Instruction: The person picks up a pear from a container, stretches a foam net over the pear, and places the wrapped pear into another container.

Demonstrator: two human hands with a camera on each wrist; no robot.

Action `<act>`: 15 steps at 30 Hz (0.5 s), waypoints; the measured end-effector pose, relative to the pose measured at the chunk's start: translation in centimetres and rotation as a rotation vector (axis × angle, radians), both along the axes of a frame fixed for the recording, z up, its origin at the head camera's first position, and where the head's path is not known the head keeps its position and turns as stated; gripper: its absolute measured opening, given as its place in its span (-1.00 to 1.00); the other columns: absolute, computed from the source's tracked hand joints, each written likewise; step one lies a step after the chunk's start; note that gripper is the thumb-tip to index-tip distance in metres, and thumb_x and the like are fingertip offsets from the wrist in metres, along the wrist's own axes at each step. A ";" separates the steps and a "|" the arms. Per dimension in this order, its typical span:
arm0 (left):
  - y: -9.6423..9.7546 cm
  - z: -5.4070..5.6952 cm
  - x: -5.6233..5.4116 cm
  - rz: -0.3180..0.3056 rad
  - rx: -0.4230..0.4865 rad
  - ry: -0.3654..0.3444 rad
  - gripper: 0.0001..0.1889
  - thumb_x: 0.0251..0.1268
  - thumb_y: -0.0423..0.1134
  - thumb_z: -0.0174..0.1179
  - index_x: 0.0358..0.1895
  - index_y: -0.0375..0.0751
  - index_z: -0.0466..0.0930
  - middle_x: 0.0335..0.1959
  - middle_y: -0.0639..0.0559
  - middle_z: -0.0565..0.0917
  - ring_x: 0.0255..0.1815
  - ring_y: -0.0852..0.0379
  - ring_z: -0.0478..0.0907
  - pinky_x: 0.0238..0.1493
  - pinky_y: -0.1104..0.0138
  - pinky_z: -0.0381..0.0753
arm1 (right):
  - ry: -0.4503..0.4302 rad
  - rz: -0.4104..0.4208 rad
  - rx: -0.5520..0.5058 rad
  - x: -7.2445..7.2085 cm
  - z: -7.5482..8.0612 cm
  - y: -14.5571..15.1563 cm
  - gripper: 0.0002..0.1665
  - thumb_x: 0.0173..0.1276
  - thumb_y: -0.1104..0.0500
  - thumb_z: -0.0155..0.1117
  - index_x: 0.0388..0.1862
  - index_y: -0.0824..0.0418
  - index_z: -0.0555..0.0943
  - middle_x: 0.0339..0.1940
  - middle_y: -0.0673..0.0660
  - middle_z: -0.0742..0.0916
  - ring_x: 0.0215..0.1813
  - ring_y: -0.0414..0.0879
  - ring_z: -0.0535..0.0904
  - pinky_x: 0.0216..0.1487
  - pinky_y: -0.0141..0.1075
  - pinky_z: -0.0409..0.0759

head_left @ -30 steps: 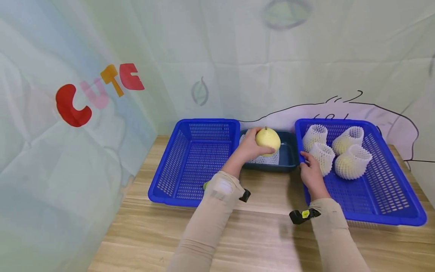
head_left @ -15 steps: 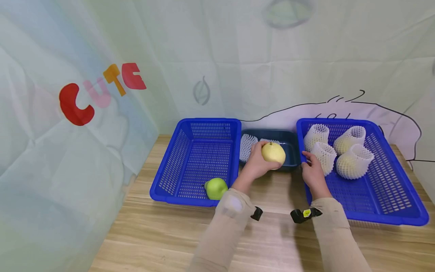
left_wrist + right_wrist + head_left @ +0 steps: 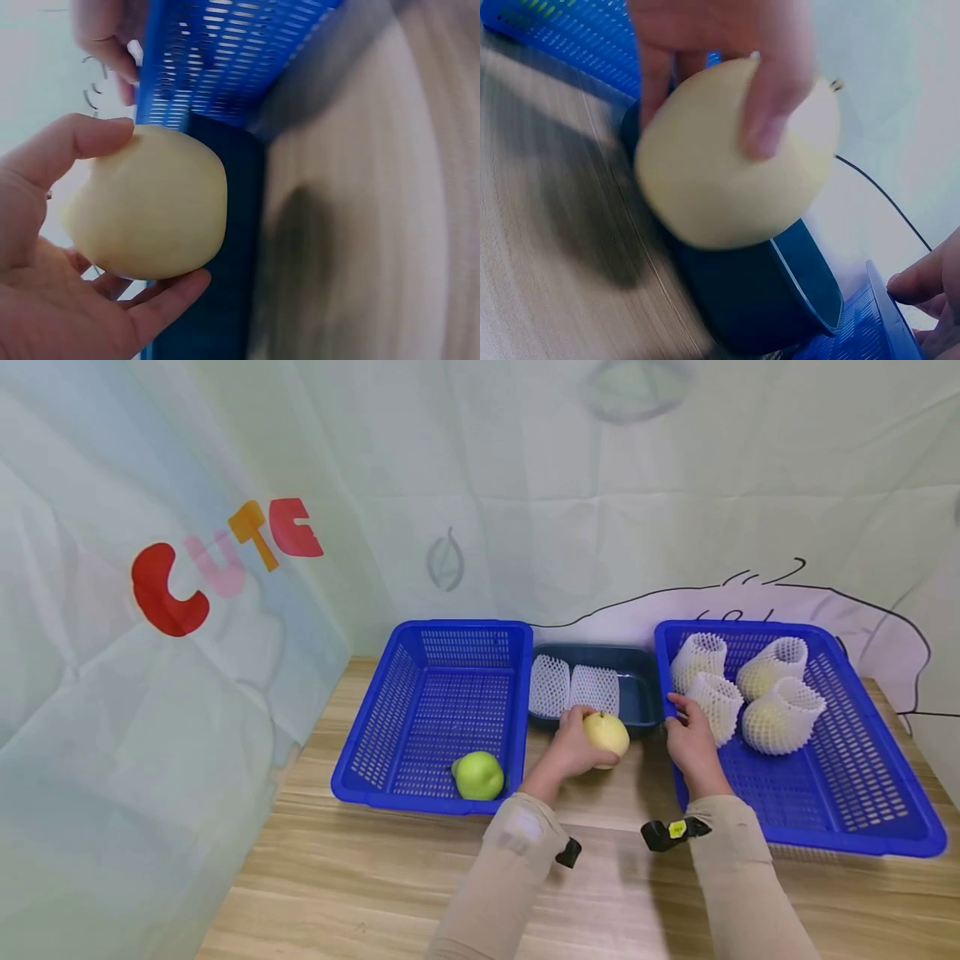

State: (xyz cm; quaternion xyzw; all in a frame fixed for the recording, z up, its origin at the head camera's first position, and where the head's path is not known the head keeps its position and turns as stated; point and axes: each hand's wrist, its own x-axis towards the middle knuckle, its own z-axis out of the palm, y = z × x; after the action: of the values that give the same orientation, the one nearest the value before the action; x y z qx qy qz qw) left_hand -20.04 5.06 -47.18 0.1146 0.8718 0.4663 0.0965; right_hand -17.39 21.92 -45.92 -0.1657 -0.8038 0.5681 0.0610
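My left hand grips a pale yellow pear between thumb and fingers. In the left wrist view the bare pear sits between the thumb above and the fingers below. A shadow on the wood shows beneath it, and it hangs just in front of the dark teal tray. My right hand holds the near left rim of the right blue basket; its thumb lies on that rim in the right wrist view. Several pears in white foam nets stand in this basket.
Two white foam nets, one at the left and one beside it, lie in the teal tray. The left blue basket holds one green pear at its near right corner. A printed cloth hangs behind the wooden table.
My left hand has carried the yellow pear from over the teal tray toward me and down, uncovering the foam nets and the green pear. My right hand stays at the basket rim.
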 end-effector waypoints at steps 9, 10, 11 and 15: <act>0.3 -2.2 0.3 0.019 -0.069 -0.050 -0.24 -0.40 -0.35 0.53 0.05 -0.17 0.34 -0.08 -0.02 0.35 -0.07 0.02 0.40 -0.02 0.31 0.40 | -0.010 -0.007 -0.003 -0.1 -0.1 0.0 -0.47 0.37 0.42 -0.26 0.34 0.40 0.18 0.33 0.41 0.25 0.31 0.27 0.17 0.26 0.05 0.20; 0.3 -2.3 0.4 0.021 -0.076 -0.047 -0.23 -0.41 -0.35 0.53 0.05 -0.17 0.34 -0.09 -0.02 0.35 -0.07 0.01 0.39 -0.02 0.30 0.41 | -0.010 -0.010 -0.003 -0.1 -0.1 0.1 -0.47 0.38 0.42 -0.26 0.34 0.40 0.19 0.33 0.41 0.26 0.31 0.27 0.17 0.26 0.05 0.20; 0.3 -2.4 0.4 0.024 -0.081 -0.045 -0.23 -0.41 -0.35 0.53 0.04 -0.16 0.34 -0.10 -0.01 0.35 -0.08 0.01 0.39 -0.03 0.30 0.41 | -0.011 -0.011 -0.004 -0.1 -0.1 0.0 -0.47 0.38 0.42 -0.26 0.34 0.39 0.19 0.33 0.41 0.26 0.31 0.27 0.17 0.26 0.05 0.20; 0.2 -2.4 0.6 0.028 -0.088 -0.029 -0.24 -0.43 -0.36 0.53 0.02 -0.15 0.34 -0.13 -0.01 0.35 -0.09 -0.02 0.38 -0.05 0.28 0.42 | -0.013 -0.010 -0.004 -0.2 -0.2 0.1 -0.46 0.38 0.41 -0.25 0.35 0.39 0.18 0.34 0.40 0.26 0.32 0.26 0.17 0.26 0.05 0.21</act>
State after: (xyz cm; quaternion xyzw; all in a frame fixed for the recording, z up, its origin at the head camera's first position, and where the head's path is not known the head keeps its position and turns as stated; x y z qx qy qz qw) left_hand -19.43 5.24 -49.58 0.0912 0.8915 0.4305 0.1076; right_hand -17.56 22.01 -46.15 -0.1734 -0.8022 0.5683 0.0585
